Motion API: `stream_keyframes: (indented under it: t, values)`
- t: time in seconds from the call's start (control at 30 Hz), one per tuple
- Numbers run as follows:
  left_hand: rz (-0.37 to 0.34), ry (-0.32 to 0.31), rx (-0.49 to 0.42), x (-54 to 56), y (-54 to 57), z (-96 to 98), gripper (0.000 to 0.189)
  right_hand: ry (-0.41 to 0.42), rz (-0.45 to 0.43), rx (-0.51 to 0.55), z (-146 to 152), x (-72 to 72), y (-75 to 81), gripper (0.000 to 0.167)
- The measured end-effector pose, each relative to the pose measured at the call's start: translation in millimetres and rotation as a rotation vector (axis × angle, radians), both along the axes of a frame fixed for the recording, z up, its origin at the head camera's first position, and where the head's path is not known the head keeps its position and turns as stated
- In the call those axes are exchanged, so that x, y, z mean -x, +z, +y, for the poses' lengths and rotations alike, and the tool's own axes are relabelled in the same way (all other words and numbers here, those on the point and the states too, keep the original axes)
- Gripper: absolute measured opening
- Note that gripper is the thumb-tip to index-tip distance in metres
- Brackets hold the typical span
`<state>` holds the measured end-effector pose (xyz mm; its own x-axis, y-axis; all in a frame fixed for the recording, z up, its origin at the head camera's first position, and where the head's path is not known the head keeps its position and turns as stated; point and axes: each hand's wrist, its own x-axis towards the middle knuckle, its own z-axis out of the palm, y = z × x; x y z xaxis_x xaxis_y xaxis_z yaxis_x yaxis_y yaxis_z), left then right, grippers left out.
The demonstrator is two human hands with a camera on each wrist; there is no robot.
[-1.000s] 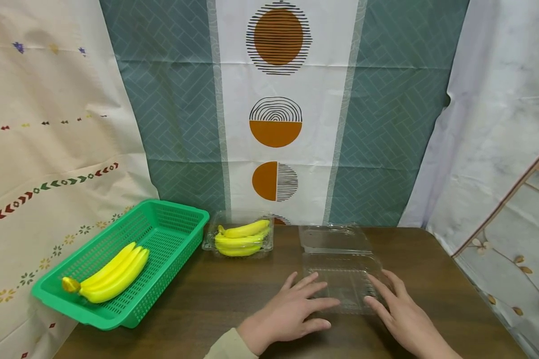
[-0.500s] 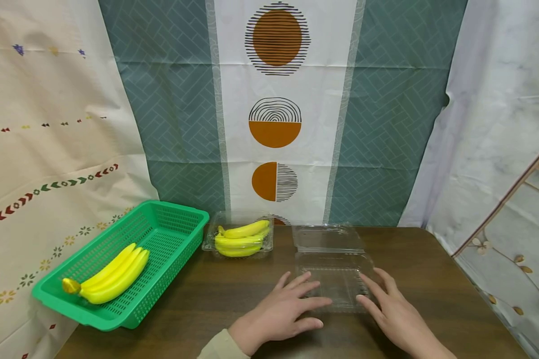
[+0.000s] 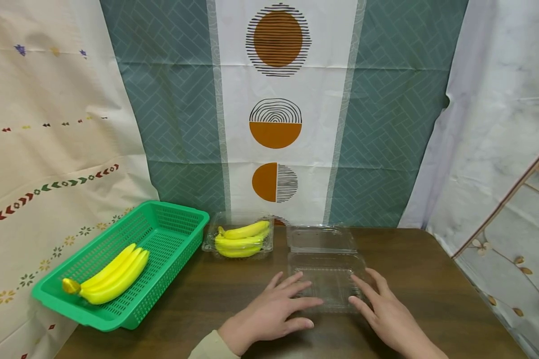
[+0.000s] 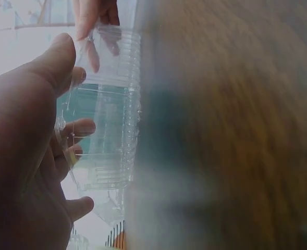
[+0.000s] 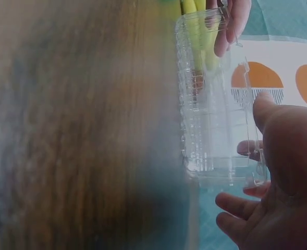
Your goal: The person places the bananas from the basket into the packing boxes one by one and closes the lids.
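Note:
A clear plastic clamshell container [image 3: 330,289] lies on the brown table with its lid [image 3: 321,240] folded back away from me. Nothing shows inside it. My left hand [image 3: 274,309] rests at its left side, fingers spread and nearly straight along the edge. On the opposite side, my right hand [image 3: 388,316] has its fingers at the rim, loosely bent. The left wrist view has the container's ridged wall [image 4: 130,114] beside the left thumb and fingers. In the right wrist view, the right hand [image 5: 294,161] reaches along the container's side, its fingertips partly behind the plastic.
A green basket [image 3: 172,276] on the left holds a bunch of bananas [image 3: 114,276]. Behind, a second clear container [image 3: 208,245] has bananas [image 3: 240,245] inside. Patterned cloth [image 3: 177,124] hangs at the table's back. The table's right edge [image 3: 476,291] slopes past my right hand.
Both hands and the open clear container have slid left across the table together. The basket, the bananas and the second container have stayed in place.

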<state>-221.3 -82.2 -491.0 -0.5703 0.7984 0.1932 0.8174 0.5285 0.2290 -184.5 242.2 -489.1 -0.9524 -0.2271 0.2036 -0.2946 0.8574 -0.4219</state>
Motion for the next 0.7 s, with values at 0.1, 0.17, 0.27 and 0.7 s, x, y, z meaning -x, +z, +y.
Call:
stream_keyframes:
  t: [0.1, 0.17, 0.27, 0.7]
  values:
    - [-0.002, 0.001, -0.003, 0.6, -0.1, -3.9, 0.055, 0.006, -0.002, 0.001, -2.8, 0.0, 0.5, 0.064]
    - [0.009, -0.001, -0.002, 1.1, 0.2, -6.1, 0.054, 0.001, -0.004, -0.002, -4.8, 0.9, 0.6, 0.065]
    - [0.021, -0.005, 0.002, 2.0, 0.1, -8.9, 0.054, -0.006, -0.015, -0.008, -7.1, 2.5, 0.3, 0.066]
    - [0.012, -0.001, 0.007, 4.5, 1.6, -15.9, 0.053, -0.015, -0.018, 0.004, -13.4, 4.9, 1.7, 0.068]
